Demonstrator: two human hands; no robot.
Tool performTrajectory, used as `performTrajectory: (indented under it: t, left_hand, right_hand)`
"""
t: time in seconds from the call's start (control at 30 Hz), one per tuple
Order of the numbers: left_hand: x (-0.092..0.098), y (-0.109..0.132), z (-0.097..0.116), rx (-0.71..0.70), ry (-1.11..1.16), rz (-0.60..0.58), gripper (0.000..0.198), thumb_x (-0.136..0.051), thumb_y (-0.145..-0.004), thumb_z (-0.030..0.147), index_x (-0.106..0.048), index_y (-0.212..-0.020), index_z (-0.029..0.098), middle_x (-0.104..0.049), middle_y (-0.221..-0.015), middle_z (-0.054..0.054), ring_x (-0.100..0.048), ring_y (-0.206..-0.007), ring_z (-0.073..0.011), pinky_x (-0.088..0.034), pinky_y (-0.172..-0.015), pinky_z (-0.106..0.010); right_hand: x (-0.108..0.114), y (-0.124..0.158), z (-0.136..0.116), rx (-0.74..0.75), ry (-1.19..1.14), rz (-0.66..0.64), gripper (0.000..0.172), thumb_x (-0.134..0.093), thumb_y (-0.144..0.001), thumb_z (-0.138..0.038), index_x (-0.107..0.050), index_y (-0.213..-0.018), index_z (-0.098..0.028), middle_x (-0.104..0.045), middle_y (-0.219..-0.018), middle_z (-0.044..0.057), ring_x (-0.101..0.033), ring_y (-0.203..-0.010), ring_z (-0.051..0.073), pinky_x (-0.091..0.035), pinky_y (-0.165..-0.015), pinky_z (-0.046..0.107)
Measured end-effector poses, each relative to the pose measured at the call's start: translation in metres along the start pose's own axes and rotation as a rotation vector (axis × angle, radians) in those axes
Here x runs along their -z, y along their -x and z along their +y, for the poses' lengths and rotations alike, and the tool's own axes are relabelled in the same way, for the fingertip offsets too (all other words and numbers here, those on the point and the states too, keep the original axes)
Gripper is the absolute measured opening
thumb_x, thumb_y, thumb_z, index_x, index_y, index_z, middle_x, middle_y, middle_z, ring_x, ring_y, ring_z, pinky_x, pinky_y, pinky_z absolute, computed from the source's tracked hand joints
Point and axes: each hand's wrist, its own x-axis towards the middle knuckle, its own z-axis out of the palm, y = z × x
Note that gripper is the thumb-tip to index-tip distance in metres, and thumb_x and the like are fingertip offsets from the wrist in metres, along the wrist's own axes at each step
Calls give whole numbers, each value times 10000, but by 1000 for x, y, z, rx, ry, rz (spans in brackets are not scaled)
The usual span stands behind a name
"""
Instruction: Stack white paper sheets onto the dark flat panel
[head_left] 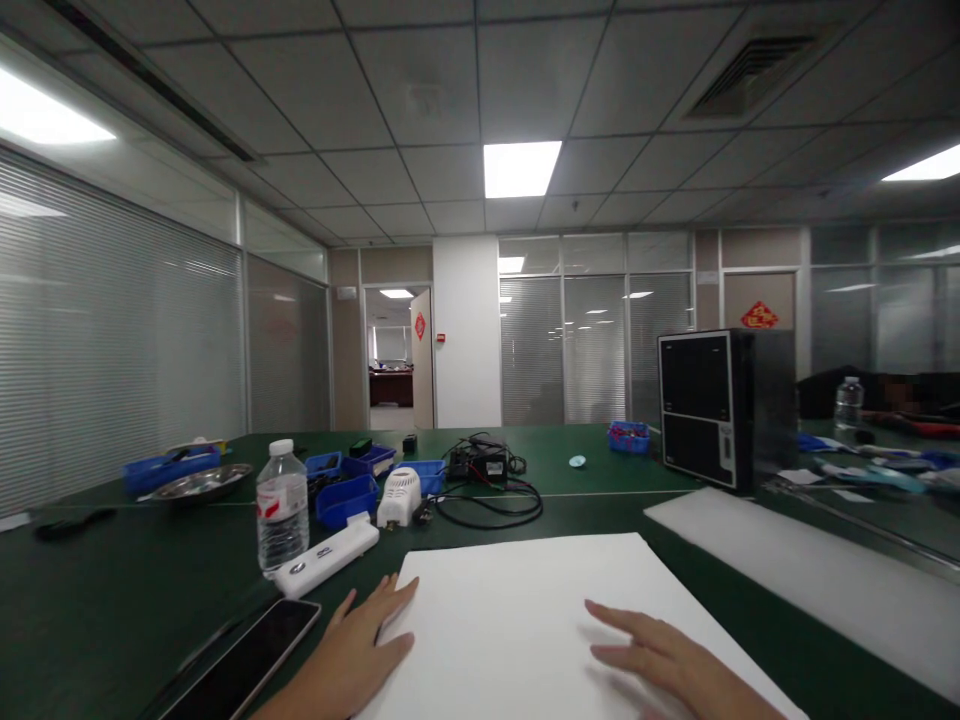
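My left hand lies flat and open on the left edge of a large white sheet spread on the green table. On the sheet's right part rests my right hand, fingers stretched out, also open. Neither hand holds anything. A black phone lies face up just left of my left hand. Beyond it sit a white bar-shaped device and a clear water bottle.
Blue trays, a white round gadget, black cables and a metal dish stand farther back. A black computer case sits at the right, with a second white board in front of it.
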Motion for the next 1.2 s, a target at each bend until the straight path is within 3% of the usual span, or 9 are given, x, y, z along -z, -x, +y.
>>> performTrajectory:
  t: [0.17, 0.27, 0.33, 0.4, 0.5, 0.63, 0.73, 0.87, 1.2]
  left_hand:
    - [-1, -2, -1, 4, 13, -22, 647, -457, -905, 348, -379, -1538, 240, -252, -1638, -53, -165, -1543, -225, -85, -1260, -537]
    - [-2, -2, 0, 0, -16, -25, 610, -435, -928, 367, -399, -1529, 263, -253, -1641, -46, -159, -1544, -227, -98, -1261, -529]
    - [-2, -1, 1, -9, -42, -10, 602, -429, -935, 380, -410, -1525, 260, -270, -1639, -54, -175, -1542, -235, -113, -1259, -532]
    - [-2, 0, 2, -19, -67, 10, 596, -417, -942, 391, -418, -1522, 253, -294, -1635, -63, -196, -1538, -244, -129, -1256, -539]
    - [-2, 2, 3, -33, -88, 20, 585, -385, -960, 434, -431, -1517, 260, -326, -1626, -55, -222, -1532, -258, -147, -1254, -548]
    - [-3, 3, 2, -49, -83, 34, 575, -372, -968, 484, -453, -1504, 291, -357, -1614, -27, -237, -1527, -273, -158, -1253, -554]
    - [-3, 3, 2, -54, -88, 33, 578, -362, -974, 490, -441, -1511, 289, -356, -1615, -29, -238, -1527, -273, -165, -1252, -555]
    - [-4, 3, 2, -54, -103, 15, 585, -344, -980, 490, -436, -1515, 274, -350, -1618, -39, -230, -1530, -272, -158, -1252, -561]
    - [-6, 2, -1, -70, -100, 34, 577, -350, -979, 504, -440, -1511, 300, -364, -1613, -19, -237, -1527, -272, -175, -1250, -551]
  right_hand:
    - [7, 14, 110, -228, 376, 291, 438, -464, -963, -475, -638, -1328, -305, -546, -1487, 79, -538, -1335, 279, -408, -1145, 517]
    - [18, 38, 187, -465, 636, 350, 547, -532, -873, -451, -618, -1340, -178, -418, -1568, 179, -446, -1404, 351, -380, -1149, 528]
    - [24, 56, 221, -690, 707, 368, 614, -499, -870, -507, -626, -1301, -87, -394, -1539, 300, -406, -1403, 453, -410, -1064, 629]
    - [30, 69, 236, -775, 686, 340, 613, -416, -919, -526, -663, -1228, -57, -524, -1389, 370, -553, -1257, 484, -480, -922, 632]
    - [35, 75, 234, -728, 624, 255, 486, -362, -972, -417, -733, -1079, -121, -715, -1071, 299, -720, -958, 372, -517, -797, 506]
    - [36, 69, 221, -682, 627, 213, 373, -399, -927, -193, -731, -1091, -154, -733, -1035, 262, -715, -964, 337, -488, -840, 490]
    - [33, 63, 217, -669, 636, 202, 379, -430, -952, -338, -731, -1069, -141, -725, -1046, 238, -695, -989, 353, -491, -852, 497]
    - [29, 59, 215, -672, 648, 196, 590, -378, -954, -571, -731, -1024, -102, -699, -1034, 225, -663, -1013, 371, -496, -851, 501]
    - [35, 53, 188, -620, 682, 224, 391, -362, -961, -325, -706, -938, -141, -709, -923, 179, -667, -881, 327, -488, -791, 479]
